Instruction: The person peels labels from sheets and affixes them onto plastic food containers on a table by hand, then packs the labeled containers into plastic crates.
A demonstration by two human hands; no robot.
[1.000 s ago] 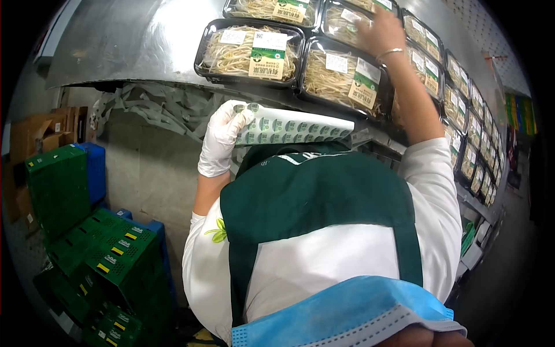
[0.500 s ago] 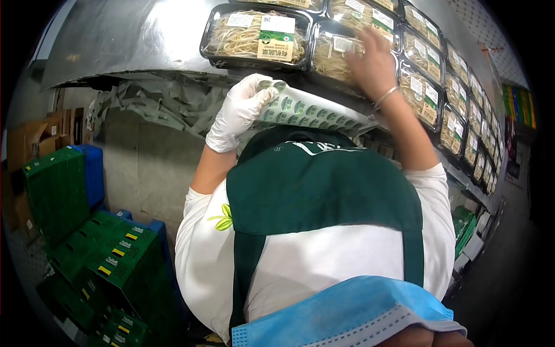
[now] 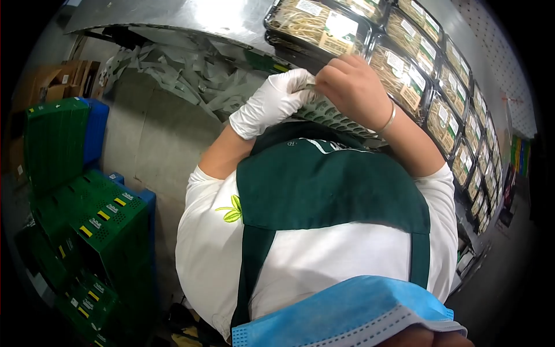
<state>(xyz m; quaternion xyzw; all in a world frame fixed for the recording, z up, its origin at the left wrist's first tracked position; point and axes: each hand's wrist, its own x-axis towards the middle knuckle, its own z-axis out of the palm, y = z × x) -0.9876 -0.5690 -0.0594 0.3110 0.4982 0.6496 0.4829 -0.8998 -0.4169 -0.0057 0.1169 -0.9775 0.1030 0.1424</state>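
Note:
My left hand, in a white glove, grips the upper left corner of a sheet of stickers printed with rows of small green labels. The sheet hangs just in front of my apron, below the table edge. My right hand, bare with a bracelet at the wrist, is pinched closed against that same corner, fingertips meeting those of the left. A bit of green shows between the two hands; whether a single sticker has come loose there is hidden. Just beyond them sits a clear-lidded black tray of bean sprouts with labels on top.
More packed sprout trays stand in rows along the metal table to the right. Discarded white backing strips are heaped beneath the table edge. Green crates are stacked at left, near cardboard boxes.
My right hand has come back from a sprout tray to the sticker sheet and closed at its corner. My left hand still holds the sheet. The view has shifted, moving the trays right.

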